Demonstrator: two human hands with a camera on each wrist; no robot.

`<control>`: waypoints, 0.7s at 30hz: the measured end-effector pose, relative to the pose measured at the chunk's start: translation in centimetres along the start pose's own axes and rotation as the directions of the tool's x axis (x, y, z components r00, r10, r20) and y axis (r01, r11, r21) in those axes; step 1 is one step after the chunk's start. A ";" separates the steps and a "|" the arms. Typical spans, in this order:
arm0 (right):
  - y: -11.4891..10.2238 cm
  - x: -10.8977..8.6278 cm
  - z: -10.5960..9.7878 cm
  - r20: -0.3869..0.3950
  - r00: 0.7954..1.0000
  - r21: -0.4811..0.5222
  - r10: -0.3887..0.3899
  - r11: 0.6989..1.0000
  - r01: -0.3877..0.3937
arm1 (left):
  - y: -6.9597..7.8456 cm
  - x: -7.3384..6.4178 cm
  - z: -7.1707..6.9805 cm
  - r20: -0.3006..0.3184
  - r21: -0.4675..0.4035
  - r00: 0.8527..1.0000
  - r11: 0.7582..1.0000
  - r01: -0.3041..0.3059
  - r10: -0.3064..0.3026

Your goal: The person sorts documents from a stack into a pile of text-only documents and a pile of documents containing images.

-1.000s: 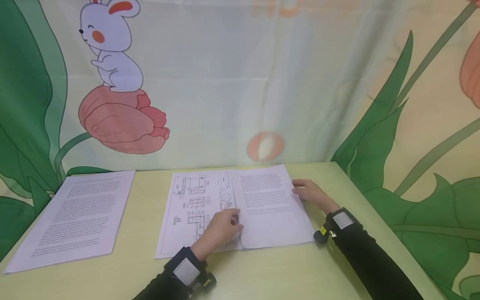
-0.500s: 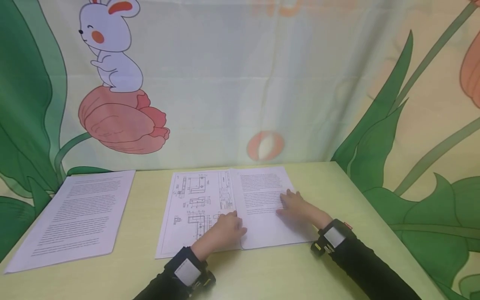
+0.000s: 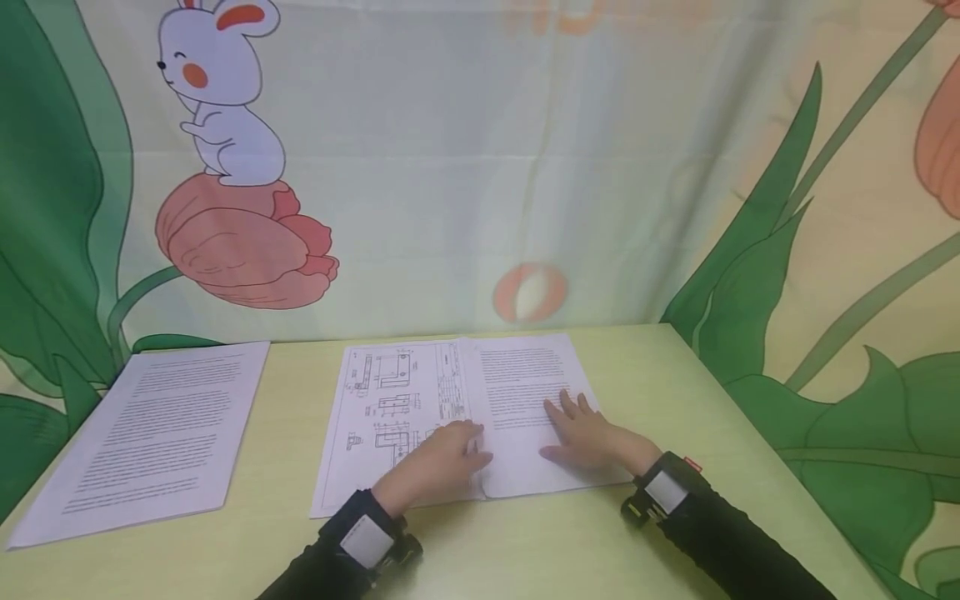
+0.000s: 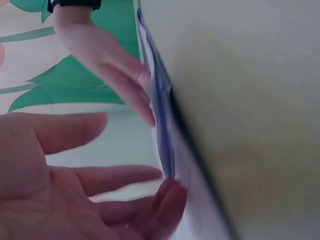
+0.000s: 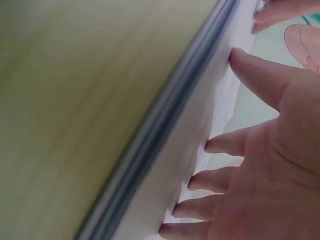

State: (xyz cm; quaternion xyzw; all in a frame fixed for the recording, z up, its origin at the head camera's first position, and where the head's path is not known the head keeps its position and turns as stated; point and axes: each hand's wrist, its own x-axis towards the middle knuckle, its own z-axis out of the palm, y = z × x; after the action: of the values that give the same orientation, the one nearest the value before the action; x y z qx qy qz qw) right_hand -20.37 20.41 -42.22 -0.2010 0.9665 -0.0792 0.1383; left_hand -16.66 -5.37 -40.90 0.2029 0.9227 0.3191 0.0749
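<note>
An open booklet (image 3: 517,462) lies on the table, with technical drawings on its left page and printed text on its right page. My left hand (image 3: 437,458) touches the booklet near its centre fold; in the left wrist view the fingers are loosely bent and the thumb stands apart from them, with nothing pinched. On the right page my right hand (image 3: 588,433) rests with fingers spread. Seen from the right wrist, the fingertips (image 5: 215,145) press on the white page above the layered page edges. Part of the drawing page is hidden under my left hand.
A stack of printed sheets (image 3: 150,433) lies at the left of the pale yellow table (image 3: 277,550). Behind the table hangs a cloth (image 3: 420,208) printed with a rabbit, flowers and leaves.
My right hand has let go of the right page's outer edge and moved left and nearer onto the page, fingers spread. The left hand has stayed near the fold, its fingers loosening.
</note>
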 end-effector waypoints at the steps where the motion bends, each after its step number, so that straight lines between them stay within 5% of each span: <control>1: 0.0 0.0 0.1 0.000 1.000 0.005 0.000 1.000 0.000 | -0.4 -0.2 -1.0 -0.048 -0.015 0.999 1.000 -0.011 0.011; 3: 0.0 0.0 0.2 -0.001 1.000 0.007 -0.005 1.000 0.005 | -1.5 -1.0 -3.6 -0.186 -0.013 0.982 0.999 -0.035 0.032; 4: -0.1 0.0 0.3 -0.002 1.000 0.011 -0.006 1.000 0.006 | -2.3 -1.5 -5.1 -0.273 0.018 0.961 0.999 -0.048 0.051; 7: 0.0 0.0 0.3 -0.001 1.000 0.021 -0.009 1.000 0.009 | -5.4 -4.2 -9.6 -0.496 0.132 0.865 0.991 -0.010 0.075; 10: 0.2 0.0 0.3 -0.002 1.000 0.013 -0.011 1.000 0.011 | -9.5 -7.9 -13.2 -0.618 0.227 0.783 0.969 0.102 0.062; 13: 0.6 0.1 0.4 -0.007 1.000 0.007 -0.017 1.000 0.017 | -13.9 -11.9 -15.4 -0.649 0.282 0.761 0.918 0.278 -0.030; 15: 0.8 0.2 0.5 -0.006 1.000 0.003 -0.011 1.000 0.011 | -16.8 -14.5 -16.6 -0.635 0.279 0.753 0.859 0.430 -0.171; 17: 0.9 0.2 0.6 -0.007 1.000 0.011 -0.013 1.000 0.013 | -19.5 -16.7 -17.5 -0.588 0.274 0.726 0.757 0.593 -0.355; 19: 1.0 0.3 0.7 -0.004 1.000 0.011 -0.008 1.000 0.009 | -22.2 -18.3 -18.1 -0.526 0.265 0.660 0.634 0.727 -0.537; 21: 1.0 0.3 0.7 -0.003 1.000 0.013 -0.006 1.000 0.006 | -24.9 -19.4 -18.4 -0.471 0.247 0.573 0.524 0.815 -0.670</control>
State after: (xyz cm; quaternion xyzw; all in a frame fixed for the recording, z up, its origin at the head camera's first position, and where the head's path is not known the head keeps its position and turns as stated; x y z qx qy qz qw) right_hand -20.78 21.08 -43.19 -0.2031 0.9655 -0.0862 0.1380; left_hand -12.11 -41.60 -41.74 -0.2601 0.9633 0.0661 0.0081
